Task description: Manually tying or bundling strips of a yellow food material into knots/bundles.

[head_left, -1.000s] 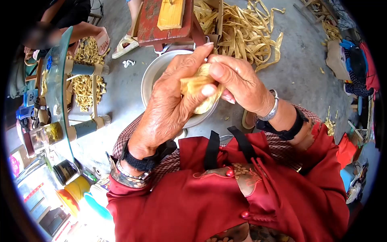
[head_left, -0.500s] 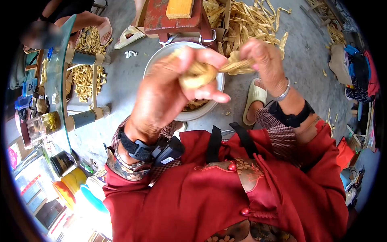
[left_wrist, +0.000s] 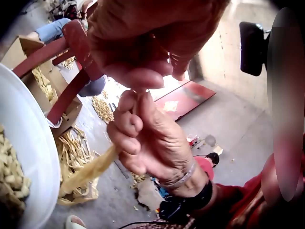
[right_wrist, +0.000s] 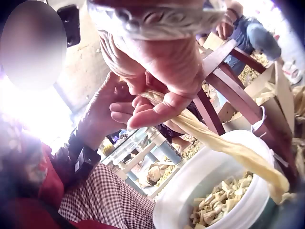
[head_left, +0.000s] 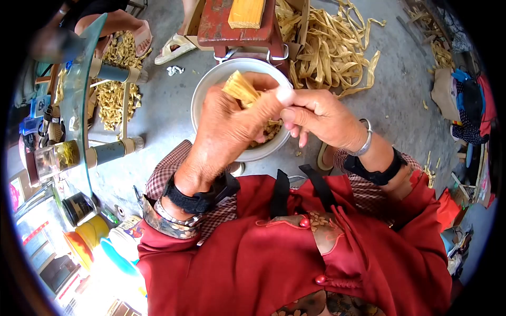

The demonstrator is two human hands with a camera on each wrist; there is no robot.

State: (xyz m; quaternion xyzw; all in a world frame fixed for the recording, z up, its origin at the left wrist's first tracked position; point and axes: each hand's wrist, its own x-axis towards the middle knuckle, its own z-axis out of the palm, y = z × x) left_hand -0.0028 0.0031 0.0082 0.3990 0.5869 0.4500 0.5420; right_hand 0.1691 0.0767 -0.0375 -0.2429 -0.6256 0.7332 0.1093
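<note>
My left hand (head_left: 226,121) curls round a folded bundle of pale-yellow dried strip (head_left: 241,88), whose end sticks out above the thumb. My right hand (head_left: 329,118) meets it at the fingertips, thumb against fingers, pinching the strip. In the right wrist view a long twisted length of the strip (right_wrist: 238,155) trails from the right hand across a white tub (right_wrist: 178,191). The left wrist view has it hanging below the right hand (left_wrist: 152,143). Short yellow pieces (right_wrist: 221,198) lie in the tub under both hands.
A red wooden stool (head_left: 237,34) with a wood block (head_left: 246,13) on it stands behind the tub. Right of it, long yellow strips (head_left: 337,50) spill from a cardboard box. A glass-topped table (head_left: 87,105) and a heap of short yellow pieces (head_left: 116,105) are left, near another person's feet.
Both hands were together round the yellow bundle, then the right hand drew a length of strip away to the right. Now the right hand is back against the left hand's fingertips.
</note>
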